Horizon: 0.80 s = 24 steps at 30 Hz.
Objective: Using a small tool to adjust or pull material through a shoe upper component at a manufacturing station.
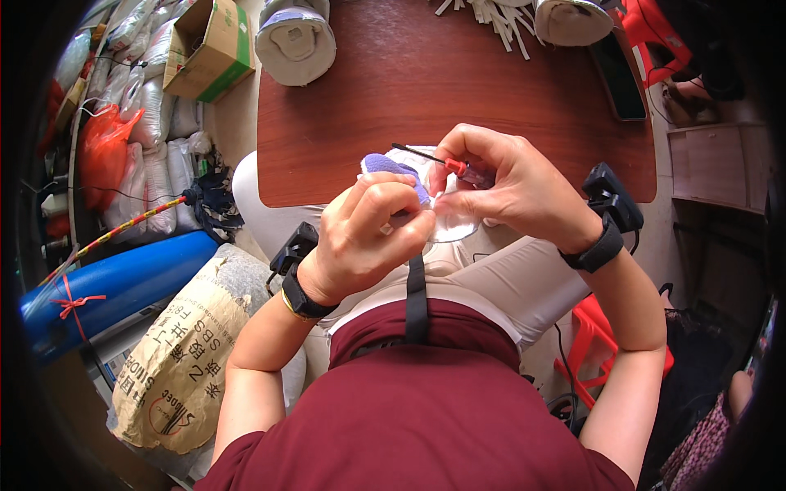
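Close above the near edge of the brown table, both hands work over my lap. My left hand is closed on a soft purple and white fabric piece. My right hand holds a screwdriver with a red and clear handle, its dark shaft pointing left past the fabric. The right thumb and fingertips also meet at the white edge of the piece, close to the left fingertips. Part of the white material shows below and behind the hands. What lies between the fingertips is hidden.
White padded rounded pieces and white strips lie at the table's far side. A dark phone-like slab rests by its right edge. Left are a cardboard box, blue cylinder and paper sack; right, a red stool.
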Each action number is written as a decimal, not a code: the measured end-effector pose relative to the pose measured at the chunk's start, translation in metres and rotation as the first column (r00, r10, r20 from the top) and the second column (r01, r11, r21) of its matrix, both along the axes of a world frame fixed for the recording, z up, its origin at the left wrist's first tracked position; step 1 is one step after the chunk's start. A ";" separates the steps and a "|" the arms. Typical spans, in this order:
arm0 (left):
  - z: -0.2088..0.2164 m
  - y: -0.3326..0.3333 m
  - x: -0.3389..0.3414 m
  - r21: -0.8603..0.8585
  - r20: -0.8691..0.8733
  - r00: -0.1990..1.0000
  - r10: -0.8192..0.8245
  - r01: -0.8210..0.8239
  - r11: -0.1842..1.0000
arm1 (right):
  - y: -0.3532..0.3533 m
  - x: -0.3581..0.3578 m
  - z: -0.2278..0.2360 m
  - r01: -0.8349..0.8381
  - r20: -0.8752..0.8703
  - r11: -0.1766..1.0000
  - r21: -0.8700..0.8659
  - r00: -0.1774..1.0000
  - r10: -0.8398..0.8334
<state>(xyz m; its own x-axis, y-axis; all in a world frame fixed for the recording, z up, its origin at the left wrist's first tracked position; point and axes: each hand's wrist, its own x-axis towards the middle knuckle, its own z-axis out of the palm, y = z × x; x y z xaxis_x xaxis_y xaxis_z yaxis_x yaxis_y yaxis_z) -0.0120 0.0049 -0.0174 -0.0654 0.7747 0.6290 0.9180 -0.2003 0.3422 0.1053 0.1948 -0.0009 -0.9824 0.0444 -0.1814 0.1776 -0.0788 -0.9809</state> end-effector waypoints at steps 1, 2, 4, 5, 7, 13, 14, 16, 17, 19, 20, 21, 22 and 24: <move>-0.001 0.000 0.001 0.000 0.020 1.000 -0.007 0.007 1.000 | -0.001 0.001 -0.003 0.003 0.003 1.000 -0.003 1.000 -0.003; 0.000 0.002 0.000 -0.004 0.023 1.000 -0.010 0.010 1.000 | -0.002 0.002 -0.006 0.024 0.004 0.994 -0.105 1.000 -0.023; 0.006 0.008 -0.003 -0.061 0.140 0.990 -0.006 0.015 0.998 | -0.005 0.003 -0.009 0.045 0.009 0.977 -0.209 0.999 -0.044; 0.011 0.009 -0.004 -0.091 0.217 0.976 0.007 0.013 0.996 | -0.006 0.003 -0.010 0.107 -0.006 0.964 -0.242 0.994 -0.112; 0.017 0.009 -0.009 -0.170 0.373 0.928 0.018 0.049 0.984 | -0.007 0.000 -0.008 0.238 -0.053 0.942 -0.236 0.965 -0.257; 0.035 0.008 -0.011 -0.330 0.870 0.463 0.171 0.289 0.899 | -0.003 -0.017 -0.009 0.464 -0.051 0.830 -0.309 0.864 -0.501; 0.035 0.008 -0.011 -0.330 0.869 0.464 0.169 0.290 0.898 | -0.004 -0.019 -0.011 0.464 -0.053 0.830 -0.309 0.863 -0.502; 0.036 0.009 -0.011 -0.322 0.918 0.337 0.209 0.327 0.888 | -0.005 -0.023 -0.014 0.490 -0.082 0.855 -0.168 0.858 -0.508; 0.036 0.008 -0.010 -0.322 0.919 0.336 0.209 0.327 0.889 | -0.003 -0.024 -0.013 0.490 -0.081 0.856 -0.167 0.858 -0.507; 0.036 0.006 -0.009 -0.331 0.934 0.258 0.246 0.372 0.867 | 0.001 -0.026 -0.009 0.542 -0.088 0.840 0.032 0.838 -0.538; 0.036 0.006 -0.008 -0.330 0.935 0.257 0.246 0.373 0.867 | 0.003 -0.027 -0.009 0.542 -0.087 0.840 0.033 0.839 -0.538; 0.036 0.006 -0.006 -0.340 0.930 0.262 0.258 0.343 0.876 | 0.005 -0.029 -0.009 0.536 -0.094 0.843 0.045 0.843 -0.530; 0.036 0.006 -0.006 -0.350 0.924 0.268 0.271 0.314 0.883 | 0.007 -0.029 -0.010 0.530 -0.101 0.846 0.056 0.846 -0.523; 0.036 0.004 -0.007 -0.351 0.924 0.269 0.270 0.322 0.879 | 0.009 -0.031 -0.016 0.513 -0.103 0.855 0.078 0.857 -0.505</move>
